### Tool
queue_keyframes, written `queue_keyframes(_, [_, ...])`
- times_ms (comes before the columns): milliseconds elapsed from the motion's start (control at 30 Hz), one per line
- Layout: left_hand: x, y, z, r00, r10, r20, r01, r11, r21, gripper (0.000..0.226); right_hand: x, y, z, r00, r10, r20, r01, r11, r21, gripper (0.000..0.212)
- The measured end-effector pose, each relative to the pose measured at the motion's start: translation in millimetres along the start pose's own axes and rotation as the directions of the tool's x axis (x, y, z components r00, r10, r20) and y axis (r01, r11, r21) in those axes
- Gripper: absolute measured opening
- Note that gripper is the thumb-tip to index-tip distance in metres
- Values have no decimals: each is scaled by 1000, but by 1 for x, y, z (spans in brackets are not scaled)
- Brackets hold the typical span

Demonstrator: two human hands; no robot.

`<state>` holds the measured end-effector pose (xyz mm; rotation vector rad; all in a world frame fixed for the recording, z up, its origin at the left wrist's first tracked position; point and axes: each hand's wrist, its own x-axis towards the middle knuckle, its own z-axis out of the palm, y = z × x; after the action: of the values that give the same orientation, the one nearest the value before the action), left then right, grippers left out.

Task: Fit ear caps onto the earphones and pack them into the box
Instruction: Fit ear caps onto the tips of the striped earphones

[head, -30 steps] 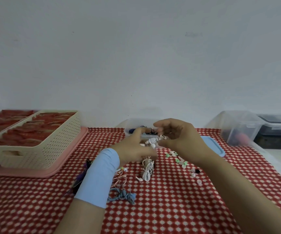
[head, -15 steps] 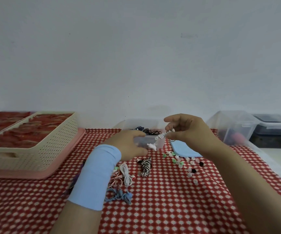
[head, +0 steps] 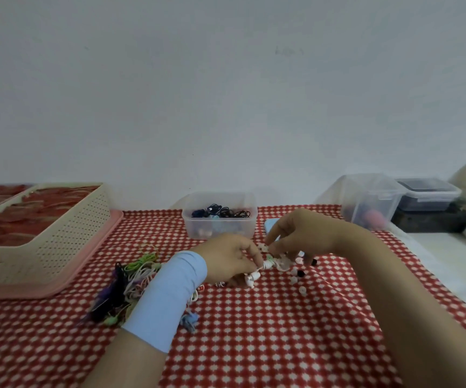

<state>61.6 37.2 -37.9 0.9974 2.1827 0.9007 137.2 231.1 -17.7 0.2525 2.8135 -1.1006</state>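
The red-and-white checked tabletop [head: 268,331] carries a cream perforated plastic basket [head: 66,239] along its left edge. A clear plastic packing box [head: 220,228] stands at the middle of the far edge, with dark coiled earphones already inside. Toward the left, nearer the front, lies a tangled pile of coloured earphone cables [head: 131,281].

Just in front of the box, the left hand [head: 226,259] has its fingers curled round a white coiled earphone set [head: 254,278], held low over the cloth with both buds poking out to the right. The right hand [head: 304,233] reaches down with its fingers bent over the small loose silicone ear caps [head: 302,289], white and black, scattered toward the right. Blur hides whether it has pinched one.

The set looks very light. Its cable is limp and likely to uncoil, so it is best held by the wound bundle close to the buds, which are the stiff parts. The caps are probably soft, springy and easily flicked away. Each would be best pinched by its rim and pressed onto the bud's nozzle.
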Motion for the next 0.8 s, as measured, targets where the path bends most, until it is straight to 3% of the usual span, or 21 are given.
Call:
queue_keyframes(167, [-3,10,-2,997,-60,48,47,971,234,18,1,6,-8,992,-51,-114,38,993,-113,20])
queue_keyframes(267, [-8,13,-9,996,-46,70,20,941,338,31,0,10,-10,998,-19,-62,10,989,-147,24])
queue_keyframes(433, [-13,7,-23,1000,-4,-6,6,960,281,33,8,13,-1,998,36,-46,-45,972,-229,30])
queue_keyframes(567, [-13,0,-30,994,11,-112,6,989,149,27,11,11,8,998,62,-13,-63,965,-255,15])
queue_keyframes(800, [-4,-8,-24,966,94,-240,-80,995,67,19,23,15,24,995,102,10,-92,930,-355,19])
